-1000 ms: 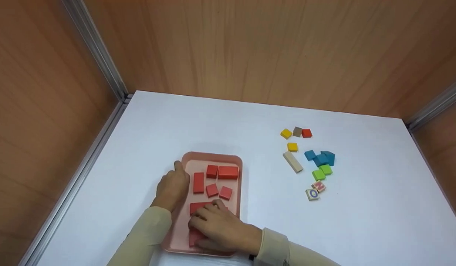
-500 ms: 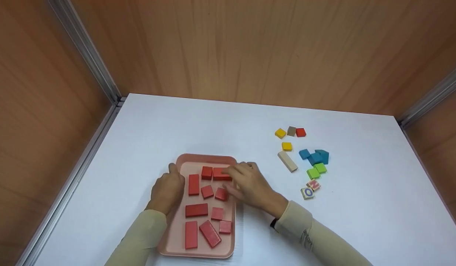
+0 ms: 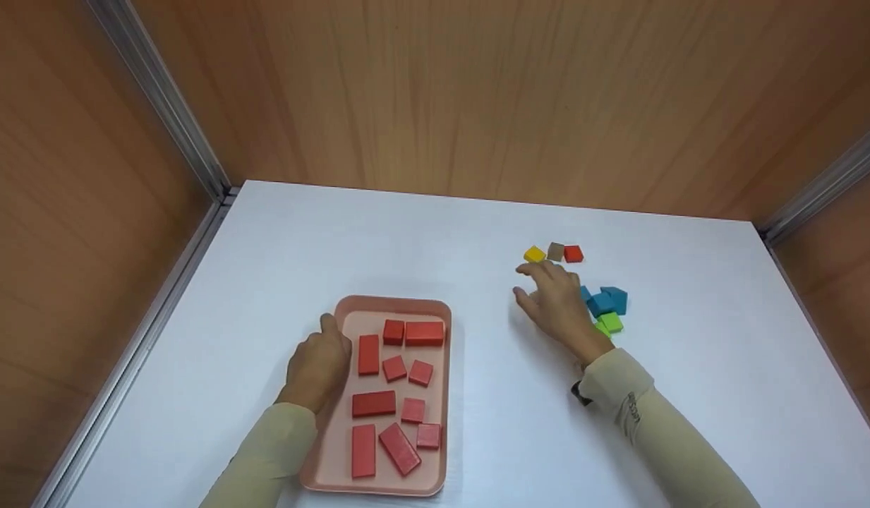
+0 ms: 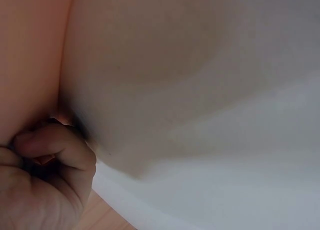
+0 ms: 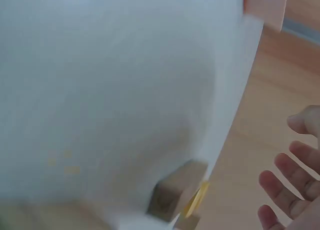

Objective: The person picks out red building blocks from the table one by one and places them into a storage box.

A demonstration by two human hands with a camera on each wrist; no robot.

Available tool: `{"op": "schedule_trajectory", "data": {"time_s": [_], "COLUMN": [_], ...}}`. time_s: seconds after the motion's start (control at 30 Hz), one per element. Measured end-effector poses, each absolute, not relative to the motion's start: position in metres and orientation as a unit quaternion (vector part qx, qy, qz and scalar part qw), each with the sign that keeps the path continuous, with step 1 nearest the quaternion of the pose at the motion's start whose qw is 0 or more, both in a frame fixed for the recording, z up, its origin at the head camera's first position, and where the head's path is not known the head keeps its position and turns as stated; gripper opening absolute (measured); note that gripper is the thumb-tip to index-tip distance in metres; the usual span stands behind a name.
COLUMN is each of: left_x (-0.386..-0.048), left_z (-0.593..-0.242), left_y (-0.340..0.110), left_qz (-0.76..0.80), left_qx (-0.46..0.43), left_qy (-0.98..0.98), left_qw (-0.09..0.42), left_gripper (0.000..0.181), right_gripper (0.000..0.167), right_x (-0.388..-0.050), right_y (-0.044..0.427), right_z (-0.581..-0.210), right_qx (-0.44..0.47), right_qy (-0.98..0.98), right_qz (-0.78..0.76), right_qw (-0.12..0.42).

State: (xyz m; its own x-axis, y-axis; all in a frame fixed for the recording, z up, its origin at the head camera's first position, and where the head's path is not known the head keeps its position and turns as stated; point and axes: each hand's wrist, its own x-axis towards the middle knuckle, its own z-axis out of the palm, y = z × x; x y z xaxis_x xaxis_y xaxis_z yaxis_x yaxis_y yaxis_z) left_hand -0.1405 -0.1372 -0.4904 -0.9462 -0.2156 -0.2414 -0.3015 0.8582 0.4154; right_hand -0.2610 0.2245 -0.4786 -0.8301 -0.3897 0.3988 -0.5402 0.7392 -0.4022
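Observation:
A pink tray [image 3: 330,469] with several red blocks [image 3: 374,403] lying in it sits at the front left. My left hand [image 3: 317,370] grips its left rim; curled fingers [image 4: 60,145] show against the tray wall in the left wrist view. My right hand [image 3: 562,307] hovers over the scattered blocks on the right, its fingers spread and nothing in them. Just beyond its fingertips lies a yellow block [image 3: 534,254]. Under this hand, the plain wooden bar [image 5: 177,187] and a second yellow block [image 5: 196,200] show in the right wrist view; the head view hides them.
Behind the right hand are a brownish block [image 3: 556,251] and a red block [image 3: 574,253]. Blue blocks [image 3: 602,304] and green blocks [image 3: 610,322] lie to its right. Wooden walls [image 3: 435,99] border the white table [image 3: 477,437] at the back and sides.
My right hand has left the red blocks in the tray, moving right and away to the scattered blocks. It now covers the wooden bar and lettered blocks. My left hand stays on the tray.

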Motion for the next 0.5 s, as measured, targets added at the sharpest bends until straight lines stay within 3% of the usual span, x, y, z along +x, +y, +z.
{"op": "schedule_trajectory", "data": {"time_s": [0.33,0.5], "left_x": [-0.135,-0.13], "left_z": [-0.491,-0.491], "left_y": [-0.14,-0.14], "left_qz": [0.248,0.234], "left_qx": [-0.156,-0.148], "left_qy": [0.951,0.957], "left_qw": [0.096,0.08], "left_gripper": [0.031,0.028], "right_gripper": [0.037,0.044], "right_x": [-0.299,-0.314], "right_y": [0.271,0.28], "right_z": [-0.486,-0.487], "right_qx": [0.142,0.097], "right_qy": [-0.953,-0.972], "right_qz": [0.243,0.209], "right_qw": [0.108,0.056]}}
